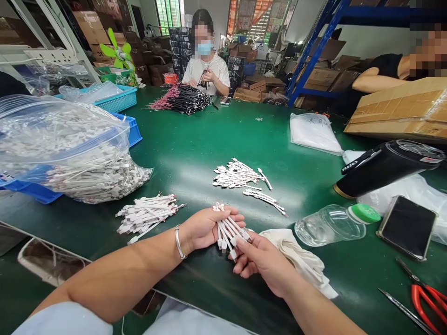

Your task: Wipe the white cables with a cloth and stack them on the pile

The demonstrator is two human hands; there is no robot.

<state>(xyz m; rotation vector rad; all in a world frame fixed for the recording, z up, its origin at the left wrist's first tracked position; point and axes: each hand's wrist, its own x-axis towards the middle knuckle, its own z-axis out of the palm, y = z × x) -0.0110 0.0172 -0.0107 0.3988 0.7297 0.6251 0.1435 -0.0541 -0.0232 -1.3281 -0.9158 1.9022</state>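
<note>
A bunch of short white cables [228,230] with flat white connectors lies across both hands, above the near edge of the table. My left hand [207,228], with a silver bangle at the wrist, is closed round the wire ends, its thumb on top. At the connector ends, my right hand [258,258] pinches the bunch between thumb and fingers. Left of the hands is one pile of similar cables [148,214]. Beyond them lies a second pile [235,174], with a few cables [265,200] set apart in front of it.
A clear bag full of cables [94,172] sits at left on a blue tray [35,186]. At right are a white cloth [296,256], a bottle [331,225], a black tumbler [387,167], a phone [407,225], tweezers [405,309] and red-handled pliers [428,298]. Across the table, a co-worker [206,70] handles dark cables.
</note>
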